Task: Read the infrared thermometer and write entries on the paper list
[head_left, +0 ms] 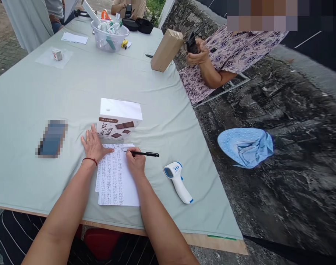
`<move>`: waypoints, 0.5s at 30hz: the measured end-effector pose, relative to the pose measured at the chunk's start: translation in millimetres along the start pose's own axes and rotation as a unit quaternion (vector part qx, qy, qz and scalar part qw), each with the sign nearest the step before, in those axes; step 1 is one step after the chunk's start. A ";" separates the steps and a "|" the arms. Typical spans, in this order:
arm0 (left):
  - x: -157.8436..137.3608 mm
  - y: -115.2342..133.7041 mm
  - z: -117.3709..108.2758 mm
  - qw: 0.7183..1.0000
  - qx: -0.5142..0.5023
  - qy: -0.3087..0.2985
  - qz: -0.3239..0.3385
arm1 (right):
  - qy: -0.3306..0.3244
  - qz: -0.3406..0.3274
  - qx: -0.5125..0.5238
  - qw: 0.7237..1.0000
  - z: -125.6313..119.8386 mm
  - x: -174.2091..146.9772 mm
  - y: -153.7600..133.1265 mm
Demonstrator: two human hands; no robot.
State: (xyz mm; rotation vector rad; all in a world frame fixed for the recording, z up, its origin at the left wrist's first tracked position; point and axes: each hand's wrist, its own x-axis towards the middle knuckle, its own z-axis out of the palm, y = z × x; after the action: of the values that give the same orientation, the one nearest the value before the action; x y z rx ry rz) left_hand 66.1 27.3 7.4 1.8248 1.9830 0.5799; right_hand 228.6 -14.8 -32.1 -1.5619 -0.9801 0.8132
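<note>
My right hand [136, 162] grips a black pen [148, 154], its tip near the top of a sheet of paper [118, 180]. Columns of small handwriting cover the left part of that sheet, and the right part is blank. Another sheet's edge shows beneath it. My left hand [93, 145] lies with fingers spread on the tablecloth, its thumb on the paper's upper left. Just beyond the paper stands a white box [120, 117] printed "NutriMation Super Meal". To the right rests a white and blue infrared thermometer [179, 182]; a phone [52, 139], blurred out, lies left.
A cloth-covered table [41, 176] stretches away. Farther off are a small box [57, 55], papers [74, 38], a basket of bottles [109, 40] and an upright brown carton [167, 50]. A person on the right holds a phone [192, 43]. A blue hat [245, 147] lies on the ground.
</note>
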 end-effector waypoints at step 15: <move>12.9 -7.6 -4.5 0.989 -0.143 0.031 0.024 | 0.063 -0.116 -0.008 0.991 -2.6 -0.4 0.4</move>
State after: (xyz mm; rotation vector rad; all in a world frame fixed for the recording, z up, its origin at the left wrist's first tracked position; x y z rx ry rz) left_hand 56.3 39.4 7.0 1.6987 1.7900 0.8950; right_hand 230.7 -16.3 -31.9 -1.4617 -1.0539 0.5409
